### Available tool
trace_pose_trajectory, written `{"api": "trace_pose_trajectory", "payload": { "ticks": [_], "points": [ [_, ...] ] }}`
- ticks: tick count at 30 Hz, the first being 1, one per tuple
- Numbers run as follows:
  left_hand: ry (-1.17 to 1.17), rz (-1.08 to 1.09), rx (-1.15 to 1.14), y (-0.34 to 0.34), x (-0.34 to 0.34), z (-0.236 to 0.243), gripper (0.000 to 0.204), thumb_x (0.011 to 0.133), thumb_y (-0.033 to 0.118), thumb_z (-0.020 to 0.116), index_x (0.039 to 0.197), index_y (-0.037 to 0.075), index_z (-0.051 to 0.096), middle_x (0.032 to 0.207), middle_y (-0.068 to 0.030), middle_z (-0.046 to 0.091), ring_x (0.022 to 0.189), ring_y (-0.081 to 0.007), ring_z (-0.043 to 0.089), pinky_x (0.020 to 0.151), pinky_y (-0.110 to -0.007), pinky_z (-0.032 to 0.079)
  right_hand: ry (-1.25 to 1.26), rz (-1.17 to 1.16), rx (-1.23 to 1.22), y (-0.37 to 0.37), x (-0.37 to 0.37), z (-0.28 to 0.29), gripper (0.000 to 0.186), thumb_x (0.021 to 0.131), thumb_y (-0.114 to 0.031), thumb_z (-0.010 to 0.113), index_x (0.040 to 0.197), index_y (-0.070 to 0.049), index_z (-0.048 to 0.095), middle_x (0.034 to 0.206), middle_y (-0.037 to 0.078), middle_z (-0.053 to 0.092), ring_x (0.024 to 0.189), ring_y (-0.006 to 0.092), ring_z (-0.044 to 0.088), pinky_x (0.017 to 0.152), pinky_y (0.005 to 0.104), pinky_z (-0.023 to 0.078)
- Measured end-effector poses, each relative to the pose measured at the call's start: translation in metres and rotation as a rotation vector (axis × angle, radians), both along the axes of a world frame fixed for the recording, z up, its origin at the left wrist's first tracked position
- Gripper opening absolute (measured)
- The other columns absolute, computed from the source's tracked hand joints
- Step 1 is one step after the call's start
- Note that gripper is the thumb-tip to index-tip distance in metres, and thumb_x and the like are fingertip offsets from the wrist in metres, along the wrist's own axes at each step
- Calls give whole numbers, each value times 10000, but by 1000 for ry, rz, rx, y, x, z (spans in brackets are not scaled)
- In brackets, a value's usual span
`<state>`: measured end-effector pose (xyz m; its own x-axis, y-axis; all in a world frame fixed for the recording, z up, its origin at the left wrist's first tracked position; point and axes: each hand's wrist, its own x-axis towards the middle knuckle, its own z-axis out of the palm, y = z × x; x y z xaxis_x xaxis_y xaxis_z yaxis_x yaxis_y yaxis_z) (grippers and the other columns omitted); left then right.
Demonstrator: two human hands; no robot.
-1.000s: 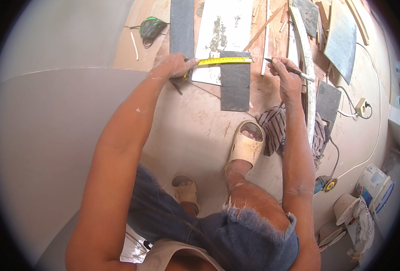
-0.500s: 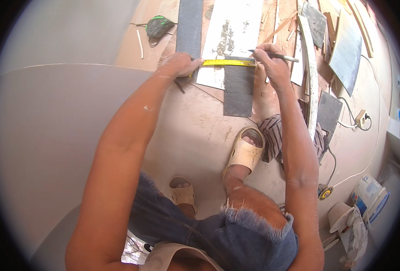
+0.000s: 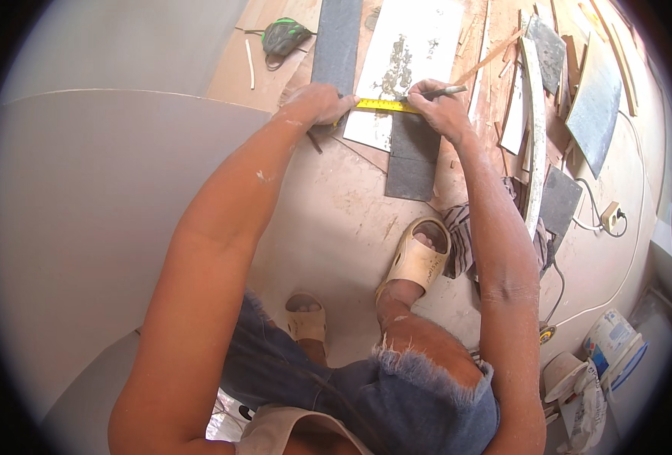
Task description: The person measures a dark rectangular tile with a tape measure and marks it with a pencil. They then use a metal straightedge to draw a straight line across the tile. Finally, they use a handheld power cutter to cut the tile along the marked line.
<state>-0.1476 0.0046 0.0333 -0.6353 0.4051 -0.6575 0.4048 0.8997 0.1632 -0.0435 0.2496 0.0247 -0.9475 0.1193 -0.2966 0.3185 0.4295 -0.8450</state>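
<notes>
My left hand (image 3: 317,104) is closed on a tape measure, whose yellow blade (image 3: 381,105) stretches to the right across a white board (image 3: 427,42) and the top of a dark grey slab (image 3: 411,163). Most of the tape's case is hidden under that hand. A dark pencil-like marker with a pale end (image 3: 453,90) is pinched in my right hand (image 3: 443,117). Its tip points left, close over the blade, and the fingers lie at the blade's right end. A thin line crosses the slab. Beside my left hand runs a long dark grey strip (image 3: 336,45).
A black-and-green strapped item (image 3: 284,36) lies at the far left. To the right are wood strips, a long white curved strip (image 3: 533,129), grey panels (image 3: 595,102), a striped cloth (image 3: 461,239), a socket with cables (image 3: 612,216) and a white bucket (image 3: 610,337). My sandalled feet stand near the slab.
My right hand with the marker has moved left along the blade, closer to my left hand. Less of the yellow blade shows between them. The whole view has shifted slightly.
</notes>
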Motion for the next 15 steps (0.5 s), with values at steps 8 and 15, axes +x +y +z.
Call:
{"api": "trace_pose_trajectory", "payload": {
  "ticks": [8, 15],
  "points": [
    [-5, 6, -31, 4, 1, 10, 840, 968, 698, 356, 1051, -61, 706, 1018, -293, 681, 1005, -416, 665, 905, -485, 506, 26, 4, 11, 0, 1, -4, 279, 815, -323, 637, 928, -87, 736, 884, 101, 731, 829, 213, 682, 790, 355, 540],
    [-8, 9, -28, 5, 1, 10, 843, 968, 699, 358, 1045, -65, 705, 1013, -290, 683, 1002, -406, 669, 898, -485, 510, 54, 21, 43, 0, 3, 1, 275, 840, -337, 633, 925, -96, 738, 929, 112, 728, 864, 232, 678, 832, 363, 529]
  ]
}}
